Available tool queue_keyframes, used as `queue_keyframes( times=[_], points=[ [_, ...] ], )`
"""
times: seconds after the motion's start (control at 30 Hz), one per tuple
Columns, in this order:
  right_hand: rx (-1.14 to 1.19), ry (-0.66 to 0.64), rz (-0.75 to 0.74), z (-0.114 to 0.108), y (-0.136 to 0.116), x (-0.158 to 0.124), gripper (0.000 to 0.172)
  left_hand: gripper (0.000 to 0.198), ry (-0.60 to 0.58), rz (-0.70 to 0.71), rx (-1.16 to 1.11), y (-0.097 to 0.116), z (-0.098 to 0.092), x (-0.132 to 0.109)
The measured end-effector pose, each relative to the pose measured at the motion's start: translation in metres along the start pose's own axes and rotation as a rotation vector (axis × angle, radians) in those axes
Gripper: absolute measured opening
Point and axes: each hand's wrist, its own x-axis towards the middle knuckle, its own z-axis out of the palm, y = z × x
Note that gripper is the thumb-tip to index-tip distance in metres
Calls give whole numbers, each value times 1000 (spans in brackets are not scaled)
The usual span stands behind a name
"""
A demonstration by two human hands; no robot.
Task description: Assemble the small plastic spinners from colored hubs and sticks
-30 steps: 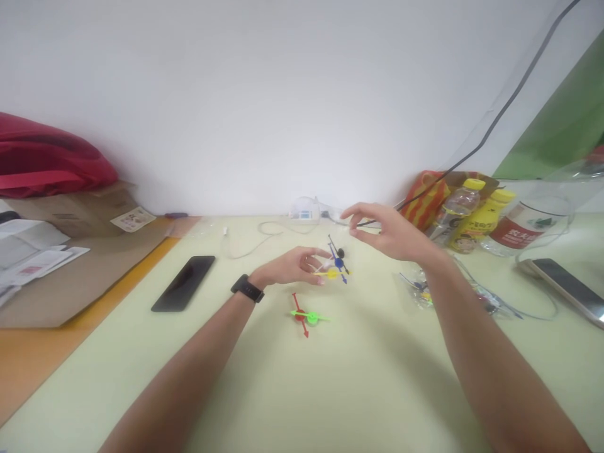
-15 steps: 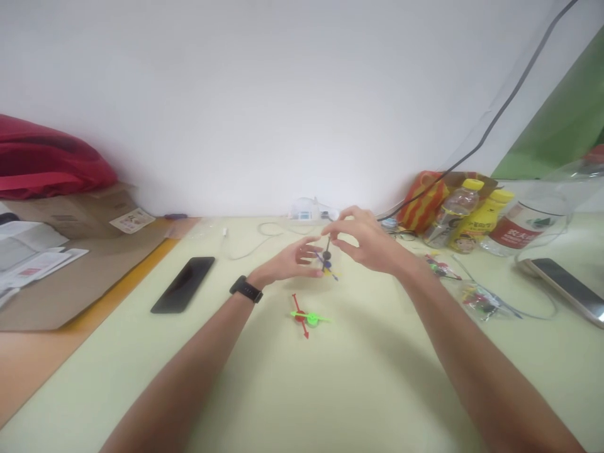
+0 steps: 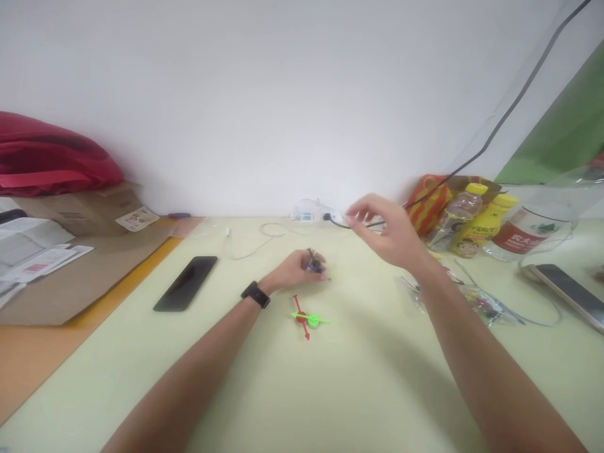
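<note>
My left hand (image 3: 296, 269), with a black watch on its wrist, is closed around small plastic arrow spinners (image 3: 314, 265) near the middle of the table. Black and blue parts show between the fingers, and a yellow tip sticks out below. Raised to the right and away from them, my right hand (image 3: 384, 229) has its fingers loosely bent and thumb apart, with nothing visible in it. Nearer to me on the table lie a red arrow spinner (image 3: 306, 335) and a green arrow spinner (image 3: 313, 321), their pointers crossing.
A black phone (image 3: 185, 284) lies left, beside cardboard (image 3: 113, 264) with papers. At right are clear bags of small colourful parts (image 3: 486, 302), bottles with yellow caps (image 3: 465, 211), a large jug (image 3: 526, 233) and another phone (image 3: 569, 292). A dark cable (image 3: 504, 116) runs along the wall.
My right hand has let go of the black arrow and moved up and right. My left hand has closed around the spinners and shifted slightly. The red and green spinners stay put.
</note>
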Motion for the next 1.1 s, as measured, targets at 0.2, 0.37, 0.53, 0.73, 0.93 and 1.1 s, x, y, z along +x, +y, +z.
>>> queue_keyframes(
  times=[0.2,0.37,0.53,0.73,0.93,1.1],
  points=[
    [56,-791,102,21,3,-9,14,45,30,13,-58,-7,0,-2],
    [-38,-1159,175,70,-1,-24,19,65,92,21,-140,-14,4,-2],
    [-103,-1249,153,85,-8,-30,11,58,114,38,-160,-20,14,-2],
    [-119,-1268,120,80,-13,-28,19,70,165,-17,-230,-21,19,-5],
    [13,-925,134,36,-9,-14,8,60,129,7,-236,-22,21,-6],
    [64,-466,116,-5,-17,-2,12,46,121,-13,-197,-17,25,-7]
  ],
)
